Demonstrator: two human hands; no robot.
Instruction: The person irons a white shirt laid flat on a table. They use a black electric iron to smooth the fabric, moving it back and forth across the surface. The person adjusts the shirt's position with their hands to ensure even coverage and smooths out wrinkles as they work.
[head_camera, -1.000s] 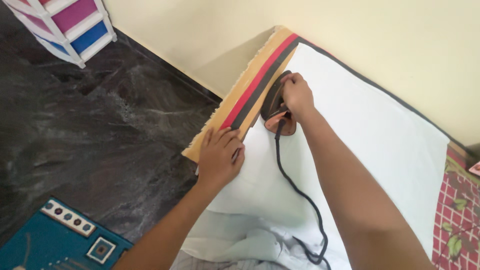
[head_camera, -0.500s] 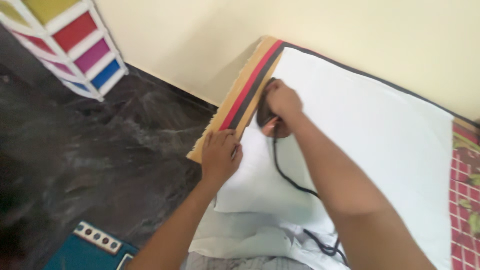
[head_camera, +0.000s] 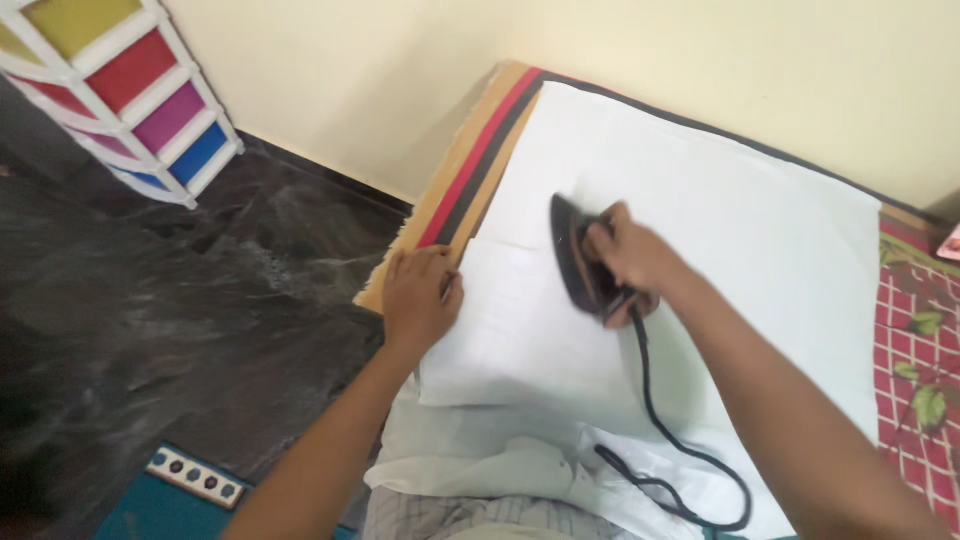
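My right hand (head_camera: 625, 258) grips the handle of a dark clothes iron (head_camera: 572, 250) that rests on a folded white cloth (head_camera: 520, 330). The iron's black cord (head_camera: 660, 430) trails back toward me over the cloth. My left hand (head_camera: 420, 296) lies flat, fingers spread, on the cloth's left edge and holds it down. The cloth lies on a wide white sheet (head_camera: 740, 230) spread over a mat with tan, red and black stripes (head_camera: 480, 150).
A dark marbled floor (head_camera: 160, 300) is to the left. A white drawer unit with coloured drawers (head_camera: 130, 90) stands by the cream wall (head_camera: 700, 60). A power strip (head_camera: 195, 478) lies on a blue mat at lower left. A red patterned cloth (head_camera: 915, 340) is at right.
My right hand has moved the iron off the striped edge and inward onto the white cloth. My left hand stays pressed on the cloth's left edge. The view has shifted.
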